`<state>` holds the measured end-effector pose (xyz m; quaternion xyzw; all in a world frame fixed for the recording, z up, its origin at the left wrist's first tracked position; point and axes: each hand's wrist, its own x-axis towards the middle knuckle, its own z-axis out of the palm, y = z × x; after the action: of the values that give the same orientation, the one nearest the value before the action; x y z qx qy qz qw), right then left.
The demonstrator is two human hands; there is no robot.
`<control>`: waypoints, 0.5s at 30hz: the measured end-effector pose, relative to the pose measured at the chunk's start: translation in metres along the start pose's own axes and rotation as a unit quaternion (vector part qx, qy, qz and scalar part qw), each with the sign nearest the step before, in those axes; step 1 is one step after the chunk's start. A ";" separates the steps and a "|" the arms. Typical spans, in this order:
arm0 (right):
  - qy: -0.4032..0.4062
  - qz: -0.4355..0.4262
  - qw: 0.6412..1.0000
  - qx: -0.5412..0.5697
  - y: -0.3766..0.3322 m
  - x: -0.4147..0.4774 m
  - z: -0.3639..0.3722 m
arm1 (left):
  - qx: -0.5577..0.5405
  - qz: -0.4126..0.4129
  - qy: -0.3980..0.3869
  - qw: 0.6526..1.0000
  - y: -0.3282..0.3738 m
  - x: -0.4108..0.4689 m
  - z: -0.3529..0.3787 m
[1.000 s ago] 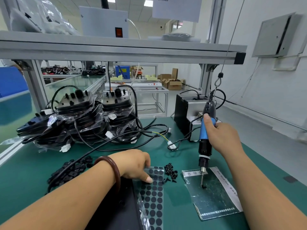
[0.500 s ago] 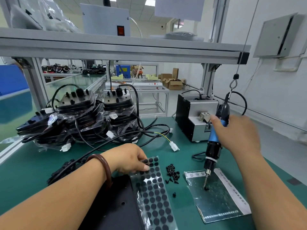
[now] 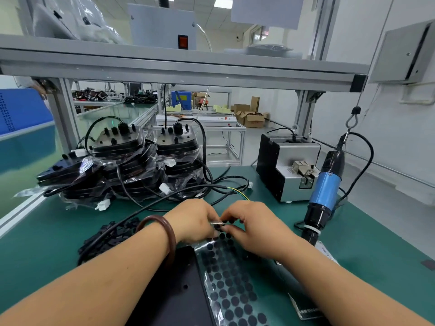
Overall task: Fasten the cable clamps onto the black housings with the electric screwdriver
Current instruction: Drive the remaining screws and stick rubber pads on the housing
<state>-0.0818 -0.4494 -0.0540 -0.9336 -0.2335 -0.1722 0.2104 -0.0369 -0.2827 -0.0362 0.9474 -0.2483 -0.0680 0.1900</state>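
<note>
A black housing point(image 3: 174, 292) lies flat at the near edge, under my left forearm. Over its right side lies a clear sheet of round black stickers point(image 3: 231, 285). My left hand point(image 3: 193, 222) and my right hand point(image 3: 254, 228) meet at the sheet's far edge, and both pinch it with their fingertips. The blue electric screwdriver point(image 3: 323, 194) hangs free on its cord to the right of my right hand, tip down. A heap of black cable clamps point(image 3: 106, 236) sits left of my left wrist. The loose screws are hidden behind my hands.
Bagged black housings with cables point(image 3: 131, 165) are stacked at the back left. A grey and black screw feeder point(image 3: 286, 168) stands at the back right. A plastic bag with a label point(image 3: 303, 304) lies under my right forearm. An aluminium shelf frame point(image 3: 183, 69) spans overhead.
My right hand let go of the screwdriver, which swung up and right on its cord. That hand moved left to the sticker sheet, where both hands now pinch its far edge.
</note>
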 end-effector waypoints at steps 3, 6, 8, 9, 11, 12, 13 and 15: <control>-0.002 -0.014 0.999 -0.031 0.002 -0.004 0.001 | -0.018 -0.009 -0.014 1.000 0.002 0.001 -0.001; 0.011 -0.030 0.998 -0.048 0.003 -0.004 0.002 | -0.023 -0.005 -0.028 0.999 0.003 0.001 -0.003; 0.014 -0.042 0.998 -0.053 0.003 -0.004 0.001 | -0.021 -0.003 -0.030 0.999 0.003 0.001 -0.003; 0.014 -0.050 0.997 -0.057 0.002 -0.004 0.001 | -0.018 -0.002 -0.029 0.999 0.003 0.001 -0.003; 0.019 -0.064 0.996 -0.064 0.002 -0.004 0.000 | -0.011 0.000 -0.029 1.000 0.004 0.001 -0.002; 0.022 -0.068 0.995 -0.063 0.002 -0.004 -0.001 | -0.006 0.001 -0.030 1.000 0.004 0.001 -0.002; 0.022 -0.070 0.995 -0.063 0.003 -0.004 -0.002 | -0.002 0.001 -0.032 0.999 0.004 0.001 -0.002; 0.013 -0.076 0.994 -0.075 0.003 -0.004 -0.002 | 0.007 -0.001 -0.035 0.999 0.005 0.002 -0.002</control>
<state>-0.0844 -0.4545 -0.0546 -0.9239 -0.2875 -0.2170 0.1290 -0.0369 -0.2870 -0.0325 0.9459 -0.2549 -0.0996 0.1742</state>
